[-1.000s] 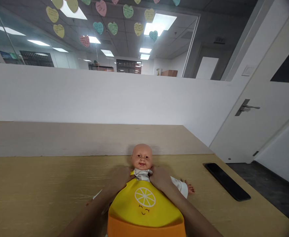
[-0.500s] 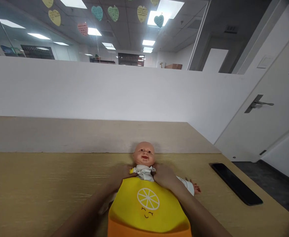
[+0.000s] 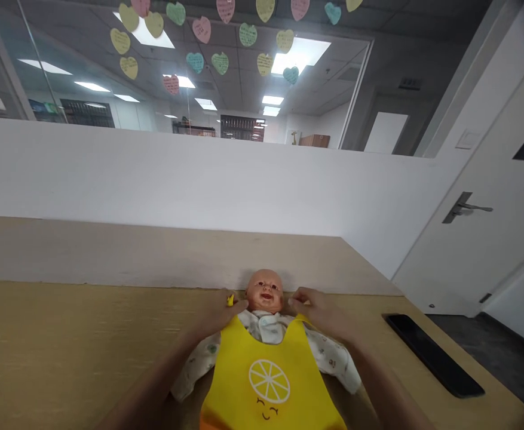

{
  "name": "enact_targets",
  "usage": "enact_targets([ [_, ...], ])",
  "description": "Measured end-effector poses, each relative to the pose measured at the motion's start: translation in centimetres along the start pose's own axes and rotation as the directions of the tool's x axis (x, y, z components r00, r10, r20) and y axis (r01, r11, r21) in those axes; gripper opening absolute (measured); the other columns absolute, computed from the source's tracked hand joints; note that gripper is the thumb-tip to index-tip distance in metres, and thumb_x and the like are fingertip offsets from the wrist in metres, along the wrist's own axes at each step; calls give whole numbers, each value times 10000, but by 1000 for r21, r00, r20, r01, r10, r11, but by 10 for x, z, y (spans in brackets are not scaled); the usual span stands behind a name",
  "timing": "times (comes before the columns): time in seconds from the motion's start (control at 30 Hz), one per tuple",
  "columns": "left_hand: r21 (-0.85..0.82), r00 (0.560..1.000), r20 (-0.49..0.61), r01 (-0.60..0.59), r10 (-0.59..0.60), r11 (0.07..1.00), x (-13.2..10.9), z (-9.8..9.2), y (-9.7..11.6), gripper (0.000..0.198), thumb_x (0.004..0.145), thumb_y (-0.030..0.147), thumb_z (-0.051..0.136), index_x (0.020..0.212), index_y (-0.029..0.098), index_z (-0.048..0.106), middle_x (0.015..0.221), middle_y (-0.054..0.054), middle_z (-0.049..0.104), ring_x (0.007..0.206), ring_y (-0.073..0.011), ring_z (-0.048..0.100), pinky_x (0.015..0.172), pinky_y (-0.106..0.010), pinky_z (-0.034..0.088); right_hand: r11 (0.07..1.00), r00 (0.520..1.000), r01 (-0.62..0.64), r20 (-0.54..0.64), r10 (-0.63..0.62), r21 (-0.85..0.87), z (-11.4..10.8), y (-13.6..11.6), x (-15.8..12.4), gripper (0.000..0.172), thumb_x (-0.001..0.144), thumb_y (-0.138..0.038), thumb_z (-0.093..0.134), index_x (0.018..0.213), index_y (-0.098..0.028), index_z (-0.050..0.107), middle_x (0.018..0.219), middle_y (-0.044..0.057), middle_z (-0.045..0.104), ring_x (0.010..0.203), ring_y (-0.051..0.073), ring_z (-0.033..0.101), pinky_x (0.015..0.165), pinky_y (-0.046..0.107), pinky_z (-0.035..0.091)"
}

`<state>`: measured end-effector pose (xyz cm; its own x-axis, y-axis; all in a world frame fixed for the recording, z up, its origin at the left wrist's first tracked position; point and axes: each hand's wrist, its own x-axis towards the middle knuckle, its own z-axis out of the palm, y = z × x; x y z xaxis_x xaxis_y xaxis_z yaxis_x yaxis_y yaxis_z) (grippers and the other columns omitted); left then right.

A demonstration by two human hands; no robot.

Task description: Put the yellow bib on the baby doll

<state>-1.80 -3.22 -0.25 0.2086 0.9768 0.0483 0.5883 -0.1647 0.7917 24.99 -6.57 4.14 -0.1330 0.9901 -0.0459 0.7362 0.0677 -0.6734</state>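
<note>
A baby doll (image 3: 265,288) lies face up on the table, dressed in a patterned white top (image 3: 333,355). Over its chest is a yellow bib (image 3: 239,364) with a white lemon slice and a smiling face. My left hand (image 3: 223,313) is closed on one neck strap of the bib, its yellow end poking out above the fingers, left of the doll's head. On the other side, my right hand (image 3: 318,307) is closed around the other strap, fingertips close to the doll's cheek. The lower edge of the bib runs out of view.
A black phone (image 3: 432,352) lies on the wooden table (image 3: 86,346) at the right, near its edge. A pale raised board (image 3: 154,254) runs along the back against a white wall (image 3: 176,179). At the far right is a door (image 3: 481,251).
Both hands have moved apart and up beside the doll's head, drawing the bib's straps up to its neck. The doll's collar and sleeves show more. The camera view has tipped upward.
</note>
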Motion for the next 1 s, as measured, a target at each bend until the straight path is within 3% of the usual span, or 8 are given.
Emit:
enact_targets([
  [0.1,32,1000,-21,22,-22,999,2,-6,13,398,786,515,551,574,191,460,528,44,447,542,-113,435,521,-236,267,999,979,-38,-204,31,-31,-17,-6,9,221,856,-348,496,842,-165,619,796,31,665,755,163,585,686,264,379],
  [0.27,-8,998,-33,-45,45,999,18,-8,24,369,727,470,655,616,197,432,574,56,445,562,-106,419,514,-230,268,980,859,-184,-497,125,-72,-34,-4,32,225,857,-296,478,1013,-210,615,820,23,668,764,177,582,675,272,357],
  [0.47,-276,984,-178,-21,-29,961,43,11,13,294,741,413,685,806,211,482,648,57,511,593,-109,500,545,-213,367,992,582,-63,-803,124,107,-35,2,39,302,902,-369,412,1061,-205,610,908,51,675,816,190,595,713,276,371],
  [0.53,-376,980,-153,58,-124,925,49,17,3,365,712,446,718,900,216,505,637,62,531,562,-107,514,524,-207,373,995,558,-35,-824,101,98,-30,8,44,333,905,-394,397,1062,-184,604,941,76,667,834,202,593,732,286,382],
  [0.67,-426,979,-95,126,-182,896,55,15,-17,446,627,493,778,881,201,557,576,65,540,485,-92,483,456,-193,327,998,690,-16,-722,57,63,-12,28,63,435,908,-466,371,1085,-133,587,1022,137,629,909,222,588,806,312,416],
  [0.87,-354,985,-77,120,-157,928,48,-1,-26,413,687,547,671,841,175,581,553,40,567,436,-89,461,444,-200,307,979,958,-97,-282,42,-182,0,32,63,332,912,-370,428,1075,-148,613,1036,129,635,944,211,602,836,311,427],
  [0.93,-322,981,-14,180,-195,930,41,-1,-24,460,698,614,625,807,169,580,611,12,601,455,-91,476,454,-204,302,962,987,-156,-84,140,-226,-3,26,53,255,879,-296,460,998,-137,619,915,117,659,814,204,626,704,293,447],
  [1.0,-298,974,125,220,-191,929,34,1,-19,523,717,680,564,735,158,583,628,-6,599,485,-98,480,474,-215,298,950,957,-228,132,259,-211,-5,22,44,232,854,-296,462,863,-120,613,766,110,645,641,192,610,561,278,439],
])
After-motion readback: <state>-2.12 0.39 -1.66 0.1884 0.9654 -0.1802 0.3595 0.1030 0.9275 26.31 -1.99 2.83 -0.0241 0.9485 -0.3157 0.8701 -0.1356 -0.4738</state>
